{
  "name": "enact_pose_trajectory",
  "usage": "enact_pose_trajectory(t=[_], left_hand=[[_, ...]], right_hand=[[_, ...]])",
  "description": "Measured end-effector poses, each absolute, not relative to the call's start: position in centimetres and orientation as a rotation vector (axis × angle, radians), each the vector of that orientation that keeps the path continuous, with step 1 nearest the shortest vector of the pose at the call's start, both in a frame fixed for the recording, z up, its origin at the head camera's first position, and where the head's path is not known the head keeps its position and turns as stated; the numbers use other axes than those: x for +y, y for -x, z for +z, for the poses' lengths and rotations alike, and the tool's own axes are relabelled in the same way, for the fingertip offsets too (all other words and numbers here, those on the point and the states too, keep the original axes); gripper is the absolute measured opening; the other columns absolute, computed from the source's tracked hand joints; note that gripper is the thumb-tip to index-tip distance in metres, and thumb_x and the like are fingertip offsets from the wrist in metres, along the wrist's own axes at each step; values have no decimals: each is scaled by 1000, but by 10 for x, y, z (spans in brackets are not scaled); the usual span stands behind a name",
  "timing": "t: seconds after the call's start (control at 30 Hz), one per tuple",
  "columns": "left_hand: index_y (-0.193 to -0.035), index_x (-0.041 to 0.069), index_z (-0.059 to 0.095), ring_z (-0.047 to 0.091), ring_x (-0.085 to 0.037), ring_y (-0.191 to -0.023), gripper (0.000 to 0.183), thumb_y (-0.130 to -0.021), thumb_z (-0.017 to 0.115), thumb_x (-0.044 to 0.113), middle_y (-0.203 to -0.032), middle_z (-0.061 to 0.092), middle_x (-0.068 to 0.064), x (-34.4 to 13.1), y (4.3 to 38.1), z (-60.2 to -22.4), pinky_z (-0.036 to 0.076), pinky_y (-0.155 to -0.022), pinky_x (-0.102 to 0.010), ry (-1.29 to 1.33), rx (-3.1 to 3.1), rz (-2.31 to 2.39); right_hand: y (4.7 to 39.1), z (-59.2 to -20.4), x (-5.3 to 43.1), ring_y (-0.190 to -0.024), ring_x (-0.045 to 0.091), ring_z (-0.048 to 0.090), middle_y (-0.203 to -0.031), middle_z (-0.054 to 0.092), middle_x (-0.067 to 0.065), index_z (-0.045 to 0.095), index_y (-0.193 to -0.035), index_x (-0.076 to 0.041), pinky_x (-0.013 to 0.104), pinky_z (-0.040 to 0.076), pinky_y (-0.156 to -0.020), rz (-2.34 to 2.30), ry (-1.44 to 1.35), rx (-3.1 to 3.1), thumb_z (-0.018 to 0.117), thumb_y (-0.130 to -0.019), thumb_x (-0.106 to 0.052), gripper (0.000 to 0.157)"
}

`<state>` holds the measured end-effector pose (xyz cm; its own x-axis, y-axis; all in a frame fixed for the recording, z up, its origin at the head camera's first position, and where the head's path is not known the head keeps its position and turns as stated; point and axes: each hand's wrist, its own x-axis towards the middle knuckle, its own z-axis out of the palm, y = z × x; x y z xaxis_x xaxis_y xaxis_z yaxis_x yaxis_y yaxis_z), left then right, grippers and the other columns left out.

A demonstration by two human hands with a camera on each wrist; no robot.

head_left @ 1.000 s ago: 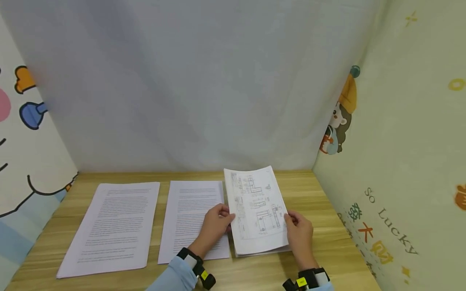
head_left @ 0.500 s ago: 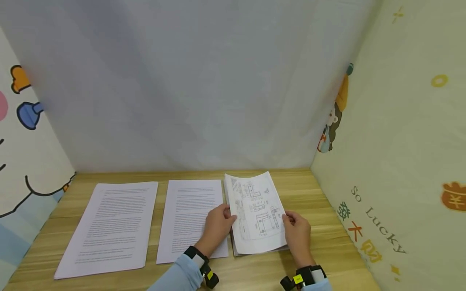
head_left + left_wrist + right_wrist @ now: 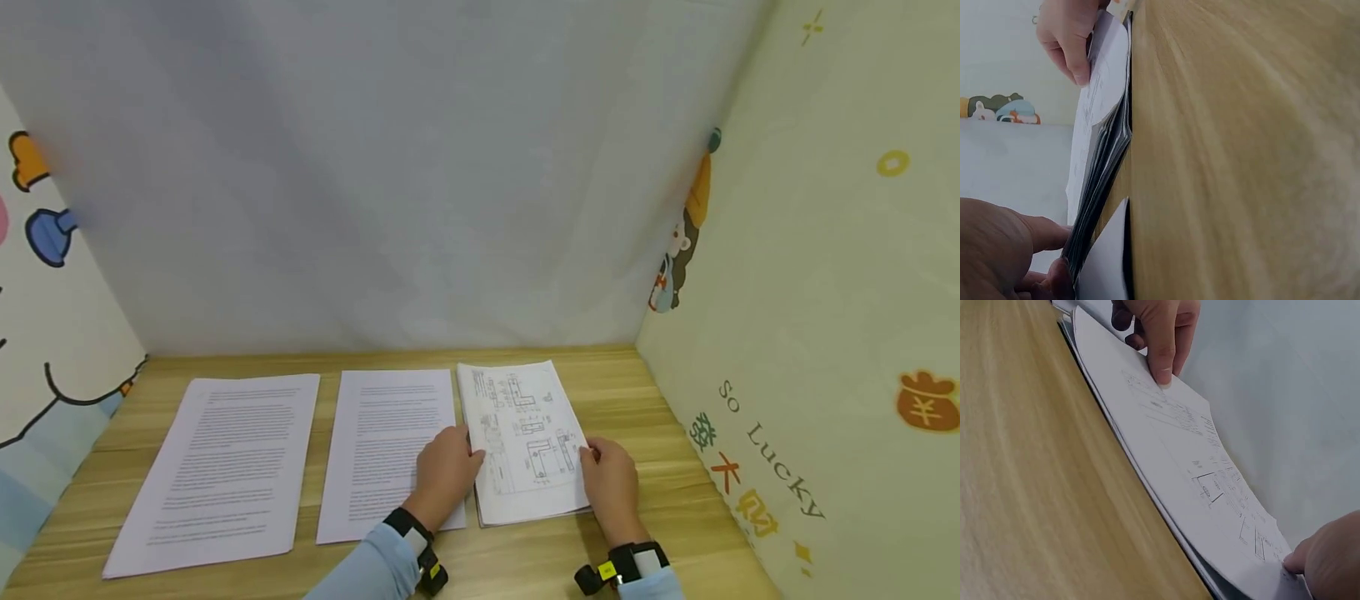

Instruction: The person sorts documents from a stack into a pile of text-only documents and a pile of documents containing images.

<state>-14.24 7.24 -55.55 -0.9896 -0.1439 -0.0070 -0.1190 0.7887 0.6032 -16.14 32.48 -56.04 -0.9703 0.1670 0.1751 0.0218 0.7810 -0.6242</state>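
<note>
A stack of paper sheets (image 3: 528, 492) with technical line drawings on top lies at the right of the wooden table. My left hand (image 3: 444, 471) grips its left edge, thumb on the top sheet. At the opposite edge my right hand (image 3: 611, 483) pinches the stack, also with the thumb on top. From the left wrist, the stack's layered near edge (image 3: 1100, 169) shows slightly fanned, with the fingers of my left hand (image 3: 997, 247) against its side. The top sheet (image 3: 1147, 444) bows a little in the right wrist view.
A middle stack of printed text pages (image 3: 390, 417) lies partly under my left forearm. Farther left is another text stack (image 3: 225, 467). A grey-white curtain (image 3: 405, 183) stands behind the table (image 3: 525, 567), with patterned panels on both sides.
The far end of the drawing stack has come down and lies flatter. Both hands keep their hold at its sides. The head view has shifted slightly.
</note>
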Motion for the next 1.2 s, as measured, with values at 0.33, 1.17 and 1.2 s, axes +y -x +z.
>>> enact_pose_trajectory(t=[0.33, 1.17, 1.2], left_hand=[[-96, 7, 69, 53, -13, -56, 28, -89, 81, 31, -68, 56, 2, 76, 144, -560, 42, -50, -31, -216, -2956, -881], [-122, 3, 71, 52, -12, -63, 48, -89, 79, 38, -78, 55, 3, 73, 144, -570, 43, -54, -29, -171, -2867, -942], [-121, 5, 72, 52, -11, -64, 47, -89, 79, 38, -79, 56, 4, 70, 143, -569, 43, -55, -29, -164, -2842, -970]], right_hand=[[166, -568, 326, -80, 25, 58, -97, 63, 13, 75, -117, 2, 39, 53, -71, 746, 140, -2868, 73, -96, -16, 28], [166, -567, 323, -86, 29, 58, -101, 62, 17, 69, -121, 6, 43, 51, -72, 816, 93, -2785, 72, -97, -23, 38], [166, -566, 320, -88, 29, 58, -102, 62, 17, 69, -120, 6, 42, 51, -73, 859, 92, -2761, 71, -97, -23, 37]])
